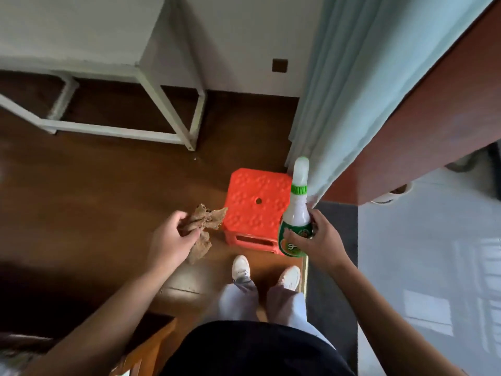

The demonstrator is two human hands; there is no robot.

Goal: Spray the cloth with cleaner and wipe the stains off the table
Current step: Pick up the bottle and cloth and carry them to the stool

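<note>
My left hand (169, 237) grips a crumpled brown cloth (203, 221), part of which hangs down below my fingers. My right hand (320, 240) holds a white cleaner bottle (296, 213) with a green label and green collar, upright, its translucent cap pointing up and away from me. The two hands are held apart in front of me, above the floor. A white table (67, 33) with a white metal frame stands at the far left; its top shows only in part and no stains are visible on it.
An orange plastic stool (257, 202) stands on the brown floor between my hands, just ahead of my white shoes. A pale blue curtain (339, 90) hangs at the right beside a reddish wooden panel (433, 118). A wooden piece of furniture (146, 346) sits at lower left.
</note>
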